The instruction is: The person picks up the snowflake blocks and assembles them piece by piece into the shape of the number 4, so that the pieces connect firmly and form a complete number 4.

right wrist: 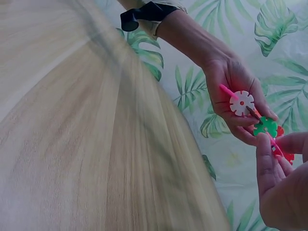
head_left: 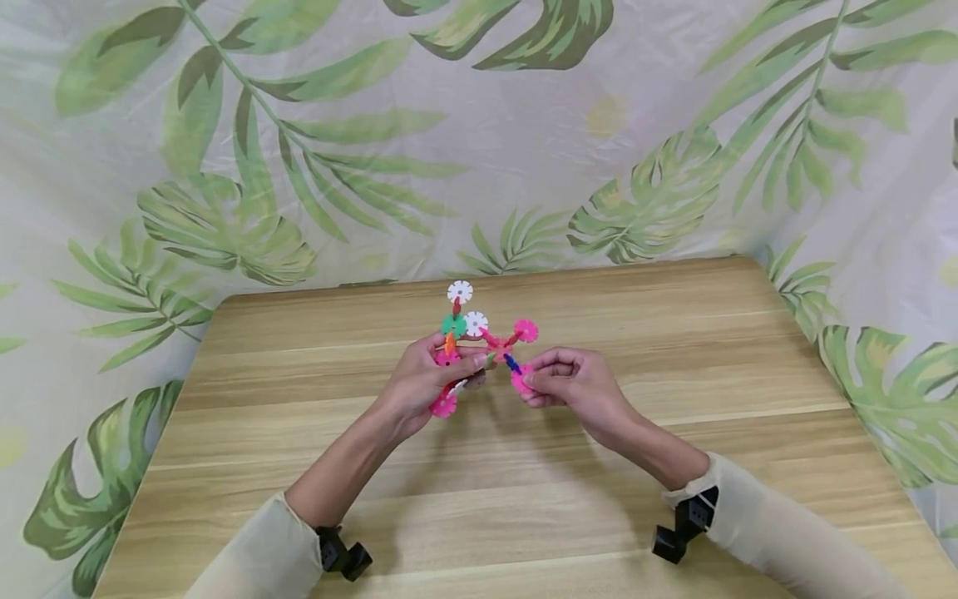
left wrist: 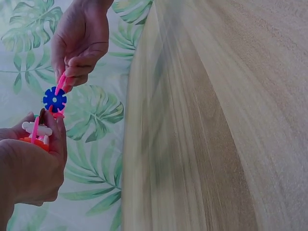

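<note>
A built-up figure of notched plastic snowflake discs is held above the table between both hands. My left hand [head_left: 419, 381] grips its left part, thumb across the discs. On that side a white disc [head_left: 460, 291] tops a column with a green disc [head_left: 453, 325], and a pink disc [head_left: 444, 405] hangs low. With thumb and fingers, my right hand [head_left: 587, 391] pinches a pink disc [head_left: 521, 380] joined to a blue disc [left wrist: 55, 100]. Another pink disc [head_left: 527, 331] sticks out at upper right. In the right wrist view, a white disc [right wrist: 241, 103] shows by the left palm. Fingers hide several joints.
Below the hands lies a wood-grain table [head_left: 479, 516] with rounded far corners. Behind and beside it hangs a leaf-printed cloth [head_left: 359, 166]. Black camera mounts [head_left: 684, 524] sit on both wrists, by the cuffs of light sleeves [head_left: 786, 524].
</note>
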Tool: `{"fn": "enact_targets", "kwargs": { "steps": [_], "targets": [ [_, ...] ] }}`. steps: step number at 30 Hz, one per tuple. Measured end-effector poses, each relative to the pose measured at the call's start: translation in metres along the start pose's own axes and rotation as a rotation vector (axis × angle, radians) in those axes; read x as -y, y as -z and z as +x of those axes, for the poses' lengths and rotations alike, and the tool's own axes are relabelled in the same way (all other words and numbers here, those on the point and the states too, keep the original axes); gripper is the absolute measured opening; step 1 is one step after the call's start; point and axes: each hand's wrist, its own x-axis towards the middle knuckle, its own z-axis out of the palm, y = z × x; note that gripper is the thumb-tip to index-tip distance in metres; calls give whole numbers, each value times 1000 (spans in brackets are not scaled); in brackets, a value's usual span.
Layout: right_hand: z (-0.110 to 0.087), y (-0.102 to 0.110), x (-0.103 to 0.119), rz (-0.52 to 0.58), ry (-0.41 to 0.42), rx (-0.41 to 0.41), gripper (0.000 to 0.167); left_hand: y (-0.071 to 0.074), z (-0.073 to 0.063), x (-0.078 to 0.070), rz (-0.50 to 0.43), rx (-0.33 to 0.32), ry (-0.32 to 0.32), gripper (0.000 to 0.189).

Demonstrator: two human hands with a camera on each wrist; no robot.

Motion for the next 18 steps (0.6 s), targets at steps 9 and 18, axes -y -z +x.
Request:
{"fn": "enact_targets", "kwargs": {
  "steps": [9,18],
  "targets": [
    [2,16,3,-129,82,-100,24,4,-2,-1,10,32,13,41],
    [12,22,12,-163,112,-122,28,1,-4,-2,44,129,22,37]
  ]
}}
